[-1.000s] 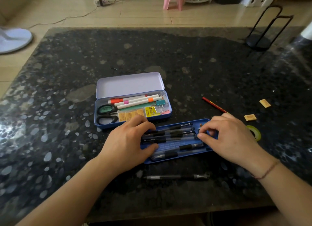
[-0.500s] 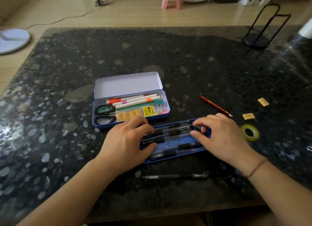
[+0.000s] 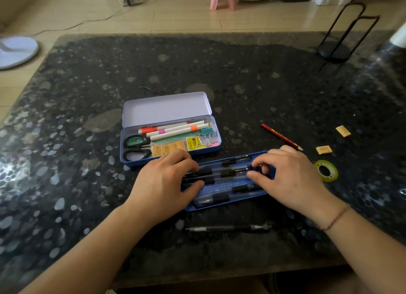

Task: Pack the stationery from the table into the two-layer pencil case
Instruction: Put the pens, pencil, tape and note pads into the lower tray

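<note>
From the head camera, both hands work over the blue inner tray point(image 3: 228, 202), which lies on the dark speckled table point(image 3: 263, 85) just in front of the open pencil case point(image 3: 170, 138) and holds several black pens point(image 3: 224, 175) lying lengthwise. The left hand point(image 3: 164, 184) rests on the tray's left end, fingers curled over the pen tips and thumb pressed against the near side, much as it did a second ago. The right hand point(image 3: 290, 177) pinches the cap end of one upper pen between thumb and forefinger; compared with a second ago its fingers have slid slightly leftward along the tray, and the pens beneath look more neatly aligned. The case's lid stands open behind its lower layer, where scissors point(image 3: 135, 147), white markers point(image 3: 175, 129) with orange and pink bands, yellow labels point(image 3: 169, 150) and binder clips point(image 3: 206, 133) sit unchanged. Still outside the case are a black pen point(image 3: 228, 228) on the table near the tray's front edge, a red pencil point(image 3: 281, 136) beyond the right hand, two small tan erasers point(image 3: 324, 150) and a roll of yellow-green tape point(image 3: 326, 170) to the right. A black wire stand point(image 3: 336, 50) sits at the table's far right corner.
</note>
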The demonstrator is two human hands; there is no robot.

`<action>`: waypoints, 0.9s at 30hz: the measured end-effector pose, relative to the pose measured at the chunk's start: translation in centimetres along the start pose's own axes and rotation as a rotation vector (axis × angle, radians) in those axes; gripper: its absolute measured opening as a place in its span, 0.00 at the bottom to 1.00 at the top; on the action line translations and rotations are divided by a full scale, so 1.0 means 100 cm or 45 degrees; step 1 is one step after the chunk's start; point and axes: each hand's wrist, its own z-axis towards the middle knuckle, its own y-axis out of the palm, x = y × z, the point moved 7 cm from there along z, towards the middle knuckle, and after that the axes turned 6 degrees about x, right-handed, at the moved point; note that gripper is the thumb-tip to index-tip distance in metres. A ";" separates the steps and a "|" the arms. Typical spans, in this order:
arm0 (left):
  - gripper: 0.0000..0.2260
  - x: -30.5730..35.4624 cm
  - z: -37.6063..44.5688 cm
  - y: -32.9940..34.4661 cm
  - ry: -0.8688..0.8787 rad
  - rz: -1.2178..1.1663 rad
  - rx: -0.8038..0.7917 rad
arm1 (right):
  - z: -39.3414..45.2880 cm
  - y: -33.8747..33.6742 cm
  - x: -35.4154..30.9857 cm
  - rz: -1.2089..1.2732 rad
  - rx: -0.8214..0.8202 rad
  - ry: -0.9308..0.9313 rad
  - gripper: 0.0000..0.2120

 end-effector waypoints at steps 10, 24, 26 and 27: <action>0.13 0.001 0.000 0.001 -0.006 0.000 -0.005 | 0.004 0.001 0.002 0.005 0.035 0.012 0.08; 0.13 0.002 0.001 0.000 -0.005 -0.029 -0.018 | 0.002 0.004 0.000 -0.041 -0.015 0.001 0.17; 0.13 0.002 0.000 0.000 -0.007 -0.029 -0.011 | 0.003 0.001 0.003 -0.044 -0.005 0.021 0.17; 0.13 0.002 0.000 0.000 -0.007 -0.029 -0.007 | 0.003 -0.001 0.006 -0.038 0.003 0.035 0.17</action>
